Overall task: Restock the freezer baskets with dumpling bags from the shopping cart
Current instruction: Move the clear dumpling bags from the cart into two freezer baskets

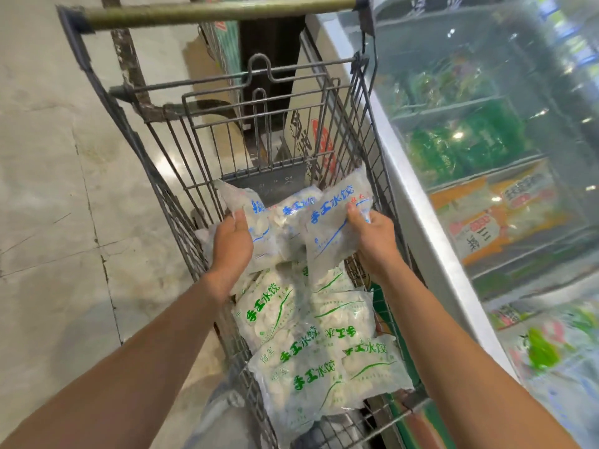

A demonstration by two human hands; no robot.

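Over shopping cart, both hands dug in: left hand gripped blue-print dumpling bag, right hand pinched another blue-print bag, lifted clear, likely freezer-bound. Green-print bags waited below.

- Your cart is grey metal wire, dull and scuffed, its handle bar worn and matt.
- The dumpling bags are thin, cloudy plastic with a soft, crinkled sheen.
- The freezer lid is glossy glass in a smooth pale frame.
- The floor is polished stone-look tile, cracked and stained.
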